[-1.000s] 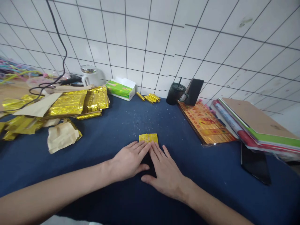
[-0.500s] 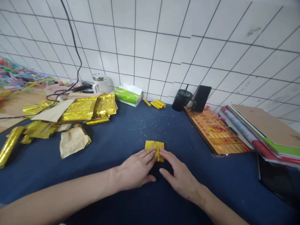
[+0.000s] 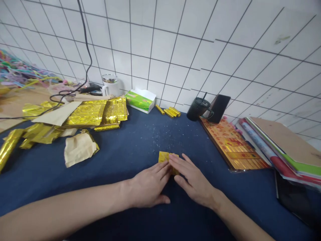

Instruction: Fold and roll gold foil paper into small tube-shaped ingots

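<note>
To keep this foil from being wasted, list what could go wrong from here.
The small gold foil piece lies partly under the left hand and the right hand, so a slip of either hand could skew or crease it. A thin black cable runs across the loose gold foil sheets at the left, and a tug on it might drag them out of place.

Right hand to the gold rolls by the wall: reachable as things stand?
Likely yes, with a stretch. The right hand lies on the folded gold foil and would have to leave it; the blue cloth between it and the gold rolls shows no object in the way.
</note>
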Demonstrator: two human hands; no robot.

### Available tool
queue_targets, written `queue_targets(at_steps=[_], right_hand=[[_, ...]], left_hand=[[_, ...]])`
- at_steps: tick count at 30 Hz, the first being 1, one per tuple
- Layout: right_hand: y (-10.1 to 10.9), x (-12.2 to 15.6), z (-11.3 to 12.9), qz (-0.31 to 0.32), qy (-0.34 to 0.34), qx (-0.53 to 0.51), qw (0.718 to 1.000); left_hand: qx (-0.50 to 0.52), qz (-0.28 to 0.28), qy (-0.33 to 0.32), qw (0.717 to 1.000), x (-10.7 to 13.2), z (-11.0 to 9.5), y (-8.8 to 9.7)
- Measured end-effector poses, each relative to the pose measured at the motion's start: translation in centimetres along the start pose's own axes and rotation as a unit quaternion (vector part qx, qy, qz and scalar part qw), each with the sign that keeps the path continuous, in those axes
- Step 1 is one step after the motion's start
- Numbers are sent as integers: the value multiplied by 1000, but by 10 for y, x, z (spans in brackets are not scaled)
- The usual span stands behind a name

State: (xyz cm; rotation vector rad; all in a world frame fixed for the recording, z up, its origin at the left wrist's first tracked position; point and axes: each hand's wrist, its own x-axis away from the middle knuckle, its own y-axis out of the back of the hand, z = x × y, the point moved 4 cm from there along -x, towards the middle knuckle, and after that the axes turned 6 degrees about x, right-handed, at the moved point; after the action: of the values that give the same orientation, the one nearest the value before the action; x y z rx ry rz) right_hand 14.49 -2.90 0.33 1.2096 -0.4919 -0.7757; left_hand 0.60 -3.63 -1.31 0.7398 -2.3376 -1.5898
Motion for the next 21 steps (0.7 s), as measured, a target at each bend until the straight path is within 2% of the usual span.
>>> queue_targets(at_steps=[3, 6, 14, 21], right_hand=[[-1, -10, 9, 39, 58, 1, 998], [-7, -18, 10, 78, 84, 3, 993], [-17, -28, -9, 104, 62, 47, 992], [-22, -26, -6, 101, 52, 80, 990]], left_hand=[[20, 3, -36, 999, 0, -3, 3], [46, 7, -60, 997, 1, -4, 6], [81, 25, -45, 995, 5, -5, 7], [16, 26, 7, 1000, 18, -13, -5]])
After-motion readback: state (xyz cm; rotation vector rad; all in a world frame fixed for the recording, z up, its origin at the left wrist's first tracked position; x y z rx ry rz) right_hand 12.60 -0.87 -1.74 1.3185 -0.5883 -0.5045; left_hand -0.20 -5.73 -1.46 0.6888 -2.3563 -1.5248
